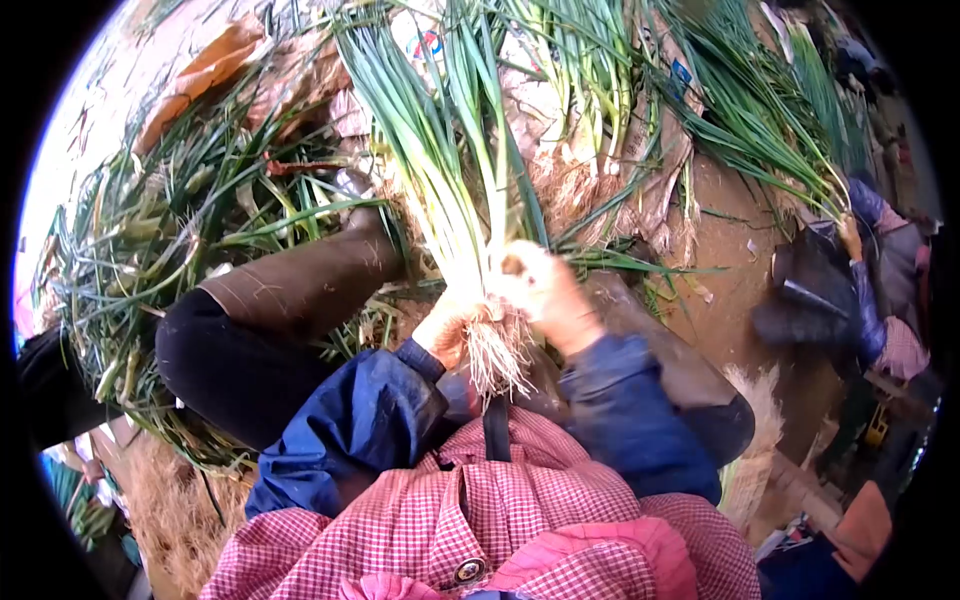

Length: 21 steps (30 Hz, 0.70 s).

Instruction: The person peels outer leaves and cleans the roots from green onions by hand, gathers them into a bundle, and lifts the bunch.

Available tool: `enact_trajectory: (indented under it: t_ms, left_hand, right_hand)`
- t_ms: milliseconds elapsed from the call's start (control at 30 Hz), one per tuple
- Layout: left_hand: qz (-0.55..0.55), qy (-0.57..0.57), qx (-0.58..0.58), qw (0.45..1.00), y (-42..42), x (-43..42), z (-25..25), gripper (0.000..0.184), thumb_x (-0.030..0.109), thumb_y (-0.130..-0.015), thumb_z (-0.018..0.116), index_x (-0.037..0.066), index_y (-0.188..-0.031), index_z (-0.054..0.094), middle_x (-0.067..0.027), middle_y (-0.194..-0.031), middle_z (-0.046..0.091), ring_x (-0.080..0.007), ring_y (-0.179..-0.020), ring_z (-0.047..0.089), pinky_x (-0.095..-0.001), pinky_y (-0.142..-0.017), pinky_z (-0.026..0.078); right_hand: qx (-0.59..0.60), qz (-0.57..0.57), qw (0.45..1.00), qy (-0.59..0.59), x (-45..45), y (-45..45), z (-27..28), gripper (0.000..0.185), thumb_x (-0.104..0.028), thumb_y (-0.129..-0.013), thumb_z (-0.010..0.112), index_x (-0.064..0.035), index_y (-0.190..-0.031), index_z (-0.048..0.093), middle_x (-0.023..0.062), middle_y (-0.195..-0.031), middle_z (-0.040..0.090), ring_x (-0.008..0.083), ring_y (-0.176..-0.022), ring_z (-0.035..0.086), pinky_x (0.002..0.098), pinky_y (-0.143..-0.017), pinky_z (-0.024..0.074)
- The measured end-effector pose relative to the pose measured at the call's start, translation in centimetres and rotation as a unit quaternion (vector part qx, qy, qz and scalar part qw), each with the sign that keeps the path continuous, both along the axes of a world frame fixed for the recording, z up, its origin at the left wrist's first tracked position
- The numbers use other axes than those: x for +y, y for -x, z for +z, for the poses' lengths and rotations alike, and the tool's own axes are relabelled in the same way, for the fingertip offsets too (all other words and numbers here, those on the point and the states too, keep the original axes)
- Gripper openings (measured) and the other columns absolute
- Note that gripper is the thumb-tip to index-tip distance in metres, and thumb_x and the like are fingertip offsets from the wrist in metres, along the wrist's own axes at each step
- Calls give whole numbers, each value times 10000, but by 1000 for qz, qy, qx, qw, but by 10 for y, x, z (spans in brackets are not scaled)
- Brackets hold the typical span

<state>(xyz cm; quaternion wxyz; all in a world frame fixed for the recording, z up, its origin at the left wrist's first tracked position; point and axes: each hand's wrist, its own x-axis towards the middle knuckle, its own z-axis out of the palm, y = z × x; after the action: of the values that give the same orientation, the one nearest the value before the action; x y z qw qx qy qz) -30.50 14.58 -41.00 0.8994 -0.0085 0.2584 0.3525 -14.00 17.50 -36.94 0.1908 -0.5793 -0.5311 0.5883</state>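
"Since the bunch of green onions [452, 200] points away from the body, what's the L hand [445, 325] doing?"

"Grasping it low, fingers wrapped round the pale stalks just above the roots [498, 355]. Prob. there b/c it's the narrow, firm end & leaves can fan fwd."

"And the R hand [550, 300]?"

"Right beside the L, at the stalk bases, fingers curled. Bit blurred, so can't say if it's pinching a stalk or only touching."

"Why legs [305, 280] apart?"

"Guess: bunch sits mid, btwn the knees, roots twd the checked garment [500, 490], so both hands work close in."

"Other stuff?"

"Loose leaf heap [150, 240] on the L, maybe kept aside, outta the way. More bunches [590, 80] lie ahead, roots facing the person, prob. for easy reach. Far R, a co-worker's hand [849, 236] is at the end of another bunch [770, 130]."
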Motion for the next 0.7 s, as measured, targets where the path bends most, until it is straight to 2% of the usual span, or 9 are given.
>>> enact_trajectory:
  t_ms: [100, 200, 233, 300, 400, 467, 500, 600, 700]
  left_hand:
    - [1, 50, 46, 998, -4, 8, 26, 400, 31, -747, 628, -2, -1124, 498, -79, -928, 615, -179, -813, 622, -330, -742, 534]
    - [-18, 78, 152, 985, -16, 17, 20, 436, -3, -770, 593, 44, -1187, 473, -40, -869, 603, -130, -695, 599, -251, -584, 522]
    - [-23, 82, 71, 994, -8, 18, 19, 425, -28, -779, 568, 53, -1185, 471, -31, -834, 591, -101, -621, 569, -201, -488, 472]
    - [41, 29, -51, 997, -3, 18, 30, 398, 12, -726, 608, 56, -1107, 502, -24, -759, 547, -145, -648, 529, -256, -596, 467]
    - [77, -197, -244, 947, -15, 36, 15, 261, 91, -685, 641, 71, -921, 533, -38, -708, 518, -202, -718, 506, -347, -735, 440]
    - [-5, -34, 27, 999, -11, 36, 34, 209, 104, -692, 649, 81, -872, 546, -38, -746, 552, -193, -756, 532, -347, -769, 445]
    - [-15, -15, 152, 988, -20, 34, 30, 169, 80, -705, 649, 64, -839, 547, -46, -789, 578, -184, -775, 551, -346, -767, 472]
    - [-25, 87, 77, 993, -24, 29, 36, 348, 0, -704, 644, 22, -1039, 554, -33, -884, 575, -107, -709, 549, -277, -658, 519]
    - [15, 63, 112, 992, -18, 34, 32, 353, 9, -708, 637, 42, -1046, 538, -27, -861, 571, -108, -698, 554, -283, -622, 515]
  right_hand:
    - [-126, 53, 953, -271, -32, 14, -13, 191, -34, -768, 548, -18, -952, 595, 130, -902, 595, 216, -762, 580, 324, -671, 485]
    - [-276, 252, 889, -266, -61, -26, 0, 66, -100, -763, 532, -89, -813, 574, 102, -763, 553, 267, -689, 587, 362, -553, 472]
    - [-309, 372, 874, -50, -63, -41, -5, 120, -120, -762, 536, -125, -865, 597, 83, -829, 578, 262, -765, 597, 378, -598, 476]
    - [-365, 424, 827, 59, -55, -79, -33, 263, -125, -777, 544, -206, -1015, 618, 34, -993, 624, 234, -875, 607, 360, -731, 484]
    - [-308, 47, 942, -121, 35, -103, -58, 148, -158, -822, 543, -109, -929, 633, 93, -831, 647, 216, -736, 620, 332, -608, 475]
    - [-333, -122, 914, -195, 110, -80, -33, 212, -237, -821, 523, -52, -849, 623, 147, -737, 634, 278, -670, 619, 375, -587, 465]
    - [-402, -109, 894, -167, 147, -78, -58, 225, -253, -786, 545, -52, -846, 627, 158, -740, 632, 296, -693, 624, 392, -598, 469]
    - [-492, -134, 848, -147, 204, -69, -99, 273, -263, -699, 575, -36, -836, 638, 193, -720, 619, 337, -751, 632, 422, -633, 482]
    - [-354, -78, 920, -146, 162, -57, -66, 212, -212, -787, 535, -23, -799, 631, 137, -652, 601, 251, -586, 590, 347, -502, 450]
